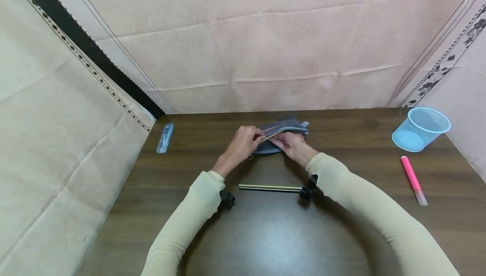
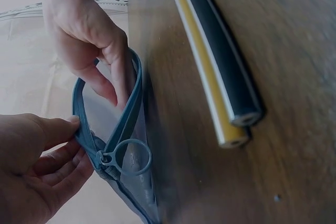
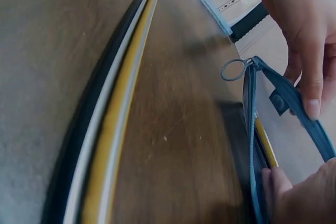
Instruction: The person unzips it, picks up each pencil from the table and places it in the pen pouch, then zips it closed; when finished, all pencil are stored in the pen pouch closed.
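A blue zippered pouch [image 1: 267, 147] with a ring pull [image 2: 149, 156] lies near the far edge of the table, its mouth spread open. My left hand [image 1: 244, 141] pinches one zipper edge between thumb and fingers, close to the ring. From the other side my right hand [image 1: 294, 144] reaches into the mouth. Its fingertips grip the end of a yellow pencil [image 3: 266, 142], which slants within the pouch opening. Nearer to me, two striped pencils, one black [image 2: 231, 66] and one yellow [image 2: 207, 77], lie side by side between my wrists.
A light blue flat plastic thing [image 1: 165, 138] lies at the far left. At the right stands a light blue cup [image 1: 421, 129], with a pink marker [image 1: 413, 179] in front of it. A cloth-covered wall [image 1: 265, 48] rises behind the table.
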Demonstrator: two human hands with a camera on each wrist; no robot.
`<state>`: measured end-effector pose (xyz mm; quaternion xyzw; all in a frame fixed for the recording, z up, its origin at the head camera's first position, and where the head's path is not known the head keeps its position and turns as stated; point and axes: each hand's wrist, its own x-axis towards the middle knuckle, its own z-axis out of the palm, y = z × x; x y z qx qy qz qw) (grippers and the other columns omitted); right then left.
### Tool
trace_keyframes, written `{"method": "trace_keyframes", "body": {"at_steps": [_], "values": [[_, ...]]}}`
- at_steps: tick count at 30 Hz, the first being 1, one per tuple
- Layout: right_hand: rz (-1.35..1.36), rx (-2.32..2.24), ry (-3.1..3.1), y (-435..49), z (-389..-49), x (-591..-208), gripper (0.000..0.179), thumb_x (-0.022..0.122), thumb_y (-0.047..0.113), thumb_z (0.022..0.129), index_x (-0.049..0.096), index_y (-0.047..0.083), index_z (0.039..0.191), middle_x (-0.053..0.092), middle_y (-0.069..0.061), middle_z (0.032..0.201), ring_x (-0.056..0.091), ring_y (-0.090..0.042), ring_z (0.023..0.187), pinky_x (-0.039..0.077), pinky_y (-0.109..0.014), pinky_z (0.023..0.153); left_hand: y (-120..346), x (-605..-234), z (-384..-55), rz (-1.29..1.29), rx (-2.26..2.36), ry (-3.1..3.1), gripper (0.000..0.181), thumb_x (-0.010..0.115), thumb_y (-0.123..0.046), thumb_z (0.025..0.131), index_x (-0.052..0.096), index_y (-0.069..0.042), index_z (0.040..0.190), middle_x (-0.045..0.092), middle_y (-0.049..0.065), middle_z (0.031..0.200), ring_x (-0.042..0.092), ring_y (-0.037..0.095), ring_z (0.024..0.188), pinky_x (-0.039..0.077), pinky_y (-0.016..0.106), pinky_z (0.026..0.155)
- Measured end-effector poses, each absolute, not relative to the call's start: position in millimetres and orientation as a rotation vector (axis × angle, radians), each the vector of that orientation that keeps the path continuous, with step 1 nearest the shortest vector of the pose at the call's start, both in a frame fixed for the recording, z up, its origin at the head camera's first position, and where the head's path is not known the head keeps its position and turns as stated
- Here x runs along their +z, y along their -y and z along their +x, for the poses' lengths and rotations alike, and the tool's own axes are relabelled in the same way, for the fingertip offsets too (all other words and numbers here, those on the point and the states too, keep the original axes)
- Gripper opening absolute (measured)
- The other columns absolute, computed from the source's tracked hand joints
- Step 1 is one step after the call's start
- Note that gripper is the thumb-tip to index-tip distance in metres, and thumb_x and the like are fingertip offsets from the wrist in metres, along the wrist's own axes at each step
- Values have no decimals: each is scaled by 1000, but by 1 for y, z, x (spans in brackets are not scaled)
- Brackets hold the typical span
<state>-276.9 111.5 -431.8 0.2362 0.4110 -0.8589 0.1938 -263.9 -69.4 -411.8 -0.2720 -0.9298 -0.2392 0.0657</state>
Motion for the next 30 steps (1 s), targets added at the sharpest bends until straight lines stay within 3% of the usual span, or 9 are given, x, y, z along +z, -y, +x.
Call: {"method": "trace_keyframes", "body": {"at_steps": [6, 10, 15, 20, 24, 30], "values": [[685, -2371, -1151, -112, -267, -426, 48, 41, -6, 104, 37, -3, 152, 42, -19, 156, 46, -26, 143, 41, -30, 113, 70, -414, -264, -816, -719, 2809, 17, 67, -17, 99, 80, -7, 104, 76, 7, 101, 72, 17, 93, 59, 33, 83], [563, -2307, -1257, -114, -256, -424, 47, 43, -3, 105, 38, -6, 151, 44, -22, 154, 54, -26, 136, 45, -30, 110, 71, -414, -264, -821, -725, 2801, 18, 67, -17, 99, 79, -7, 105, 77, 7, 101, 72, 18, 94, 59, 33, 84], [131, -1920, -1729, -116, -230, -421, 37, 50, 5, 104, 53, -10, 139, 63, -26, 133, 73, -18, 101, 57, -33, 96, 71, -414, -264, -824, -740, 2785, 17, 67, -17, 98, 80, -7, 104, 77, 7, 101, 72, 18, 93, 59, 33, 82], [-570, -1320, -2346, -119, -200, -418, 19, 63, 11, 99, 74, 0, 109, 76, -8, 97, 66, -7, 79, 57, -28, 75, 71, -416, -264, -817, -764, 2789, 17, 67, -17, 98, 80, -8, 104, 77, 7, 101, 72, 17, 95, 59, 33, 82], [-948, -1009, -2632, -121, -179, -421, 7, 71, 10, 93, 78, 9, 92, 74, 2, 85, 60, -3, 74, 50, -21, 68, 72, -417, -264, -813, -766, 2799, 17, 67, -18, 99, 80, -9, 105, 77, 6, 102, 72, 17, 94, 59, 33, 82], [-1138, -785, -2742, -122, -162, -431, 7, 73, 6, 91, 76, 11, 92, 70, 2, 88, 64, -6, 81, 54, -23, 70, 71, -416, -263, -813, -746, 2796, 17, 67, -19, 98, 80, -9, 104, 77, 6, 100, 72, 17, 92, 59, 32, 80]]}}
